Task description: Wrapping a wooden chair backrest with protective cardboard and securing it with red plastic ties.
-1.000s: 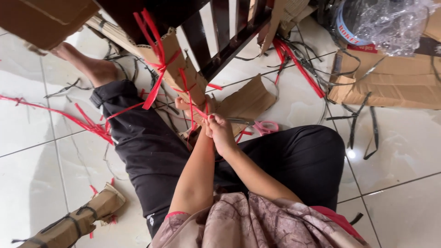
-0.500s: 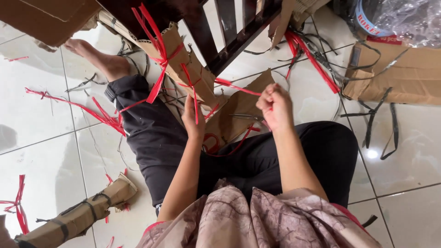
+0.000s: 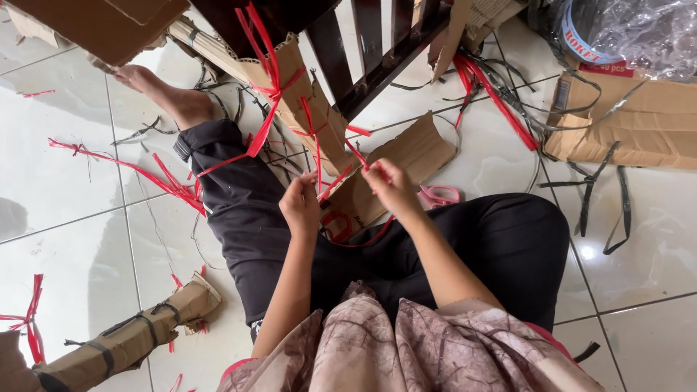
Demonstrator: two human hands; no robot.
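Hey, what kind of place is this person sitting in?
Probably a room in a home, used for unpacking furniture. The person sits on a glossy white tiled floor beside a dark wooden furniture frame partly wrapped in cardboard, with red plastic strapping strewn about.

**Lighting and image quality, head view**

Even, bright light falls from above. The glossy white floor tiles (image 3: 58, 181) mirror it, with a small hot glare spot at right. Shadows are soft and short. The clear plastic wrap (image 3: 639, 36) glints. Focus is sharp centrally; slight wide-angle stretching appears toward the frame edges.
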